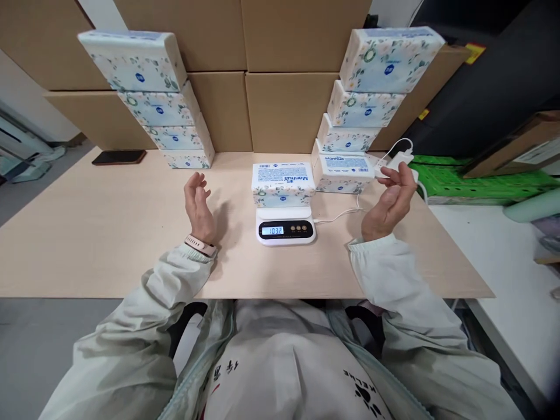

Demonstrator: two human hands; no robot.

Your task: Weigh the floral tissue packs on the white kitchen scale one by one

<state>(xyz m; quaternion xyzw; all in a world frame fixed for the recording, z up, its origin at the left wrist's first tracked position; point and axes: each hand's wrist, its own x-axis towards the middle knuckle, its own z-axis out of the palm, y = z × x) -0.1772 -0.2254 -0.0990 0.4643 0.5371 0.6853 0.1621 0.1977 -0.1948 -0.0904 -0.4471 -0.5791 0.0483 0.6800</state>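
Observation:
A white tissue pack (283, 185) with a blue label rests on a small white digital scale (286, 230), whose lit display seems to read 1032. My left hand (199, 208) is raised left of the scale, empty, its fingers loosely curled and apart. To the right of the scale, my right hand (390, 202) is held palm up with nothing in it, fingers bent and spread. It is nearest to a tissue pack (342, 172) at the base of the right stack. Neither hand touches the scale.
Tissue packs are stacked at the left (158, 109) and right (367, 109), before cardboard boxes (291, 111). A dark phone (118, 157) lies at the table's (109, 245) back left. A white power strip (400, 160) with cables and a green crate (490, 181) are on the right.

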